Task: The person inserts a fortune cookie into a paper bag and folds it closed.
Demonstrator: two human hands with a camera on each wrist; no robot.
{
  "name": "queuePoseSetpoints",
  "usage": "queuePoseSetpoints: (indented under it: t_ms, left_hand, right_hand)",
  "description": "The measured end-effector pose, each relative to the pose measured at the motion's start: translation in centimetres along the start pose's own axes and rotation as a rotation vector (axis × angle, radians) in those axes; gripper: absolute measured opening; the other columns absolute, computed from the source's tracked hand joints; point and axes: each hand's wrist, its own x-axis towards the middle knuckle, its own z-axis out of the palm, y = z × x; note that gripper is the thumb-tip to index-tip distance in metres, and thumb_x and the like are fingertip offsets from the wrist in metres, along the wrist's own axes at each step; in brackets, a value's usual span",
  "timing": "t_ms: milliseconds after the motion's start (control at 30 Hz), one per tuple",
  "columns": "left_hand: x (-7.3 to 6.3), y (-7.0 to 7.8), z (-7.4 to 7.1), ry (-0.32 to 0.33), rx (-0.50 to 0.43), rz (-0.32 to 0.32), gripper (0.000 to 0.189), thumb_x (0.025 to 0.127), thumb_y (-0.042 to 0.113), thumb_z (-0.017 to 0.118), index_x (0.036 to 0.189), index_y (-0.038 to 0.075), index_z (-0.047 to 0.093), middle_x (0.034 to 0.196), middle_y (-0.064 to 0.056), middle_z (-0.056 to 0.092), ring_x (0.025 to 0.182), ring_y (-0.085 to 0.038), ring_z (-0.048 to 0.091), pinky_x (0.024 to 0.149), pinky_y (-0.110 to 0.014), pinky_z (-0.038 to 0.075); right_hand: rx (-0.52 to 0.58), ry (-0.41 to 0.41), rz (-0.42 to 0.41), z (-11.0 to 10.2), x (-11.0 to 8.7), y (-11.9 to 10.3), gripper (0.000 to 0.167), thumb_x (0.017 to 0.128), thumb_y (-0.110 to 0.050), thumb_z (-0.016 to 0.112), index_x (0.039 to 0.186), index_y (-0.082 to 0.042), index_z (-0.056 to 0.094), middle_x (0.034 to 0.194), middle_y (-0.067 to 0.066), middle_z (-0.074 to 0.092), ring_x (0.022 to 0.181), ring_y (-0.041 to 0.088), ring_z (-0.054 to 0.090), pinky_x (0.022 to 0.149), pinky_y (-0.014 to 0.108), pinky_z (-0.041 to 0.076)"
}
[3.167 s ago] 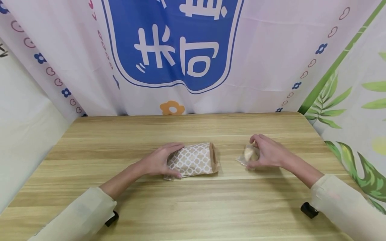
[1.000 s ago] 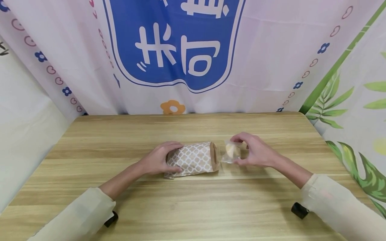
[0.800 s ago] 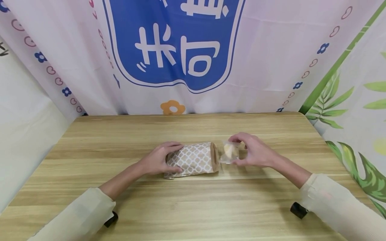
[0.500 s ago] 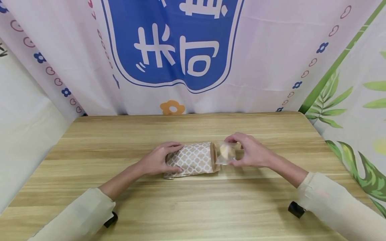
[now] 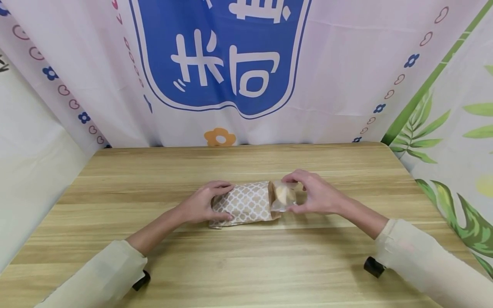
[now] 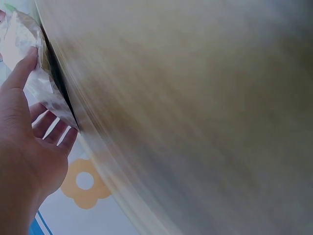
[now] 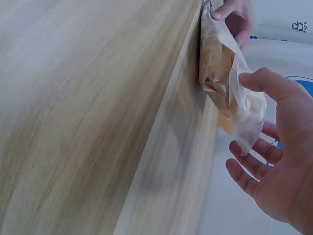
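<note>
A brown paper bag (image 5: 246, 202) with a white lattice print lies on its side on the table, mouth facing right. My left hand (image 5: 202, 203) grips its closed end between thumb and fingers. At the mouth, my right hand (image 5: 317, 194) pinches a small clear plastic packet (image 5: 284, 196) holding a pale yellow piece whose kind I cannot tell. The packet's left edge meets the bag's opening. In the right wrist view the packet (image 7: 252, 115) overlaps the bag's open end (image 7: 215, 63). The left wrist view shows the left hand (image 6: 36, 137) around the bag's crinkled end.
Both hands work over a wood-grain table (image 5: 239, 265). A printed curtain (image 5: 327, 85) hangs behind its far edge, and a leaf-patterned cloth (image 5: 462, 171) hangs at the right. Black wrist-worn devices (image 5: 373, 267) show under the sleeves.
My right hand has moved left with the clear packet, from well right of the bag to its mouth. The left hand and the bag have stayed nearly still.
</note>
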Motion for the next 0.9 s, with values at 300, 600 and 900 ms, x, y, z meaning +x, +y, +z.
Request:
queuePoseSetpoints:
  t_ms: [300,600,900]
  left_hand:
    - [0.01,0.04,-0.05,-0.008,0.003,-0.001,0.088,0.084,0.044,0.086,0.150,-0.001,0.051,0.155,-0.021,0.048,0.144,-0.042,0.043,0.114,-0.061,0.041]
    - [0.06,0.21,-0.09,-0.022,-0.008,-0.027,0.089,0.084,0.047,0.086,0.151,0.000,0.051,0.156,-0.019,0.047,0.145,-0.041,0.042,0.115,-0.060,0.040]
    - [0.05,0.15,-0.04,-0.019,-0.008,-0.025,0.089,0.083,0.047,0.086,0.151,0.000,0.052,0.156,-0.019,0.048,0.145,-0.041,0.043,0.115,-0.059,0.040]
  right_hand:
    - [-0.013,-0.019,-0.026,0.00,0.40,-0.34,0.066,0.073,-0.020,0.089,0.130,0.002,0.064,0.120,0.010,0.069,0.107,0.024,0.064,0.082,0.044,0.059]
    - [0.010,-0.052,0.007,-0.31,0.59,-0.46,0.066,0.072,-0.015,0.085,0.133,0.002,0.065,0.123,0.013,0.062,0.104,0.024,0.060,0.082,0.034,0.058]
    - [-0.065,-0.037,-0.028,0.03,0.99,-0.66,0.057,0.073,-0.018,0.087,0.122,0.003,0.069,0.119,0.013,0.069,0.111,0.031,0.066,0.098,0.051,0.056]
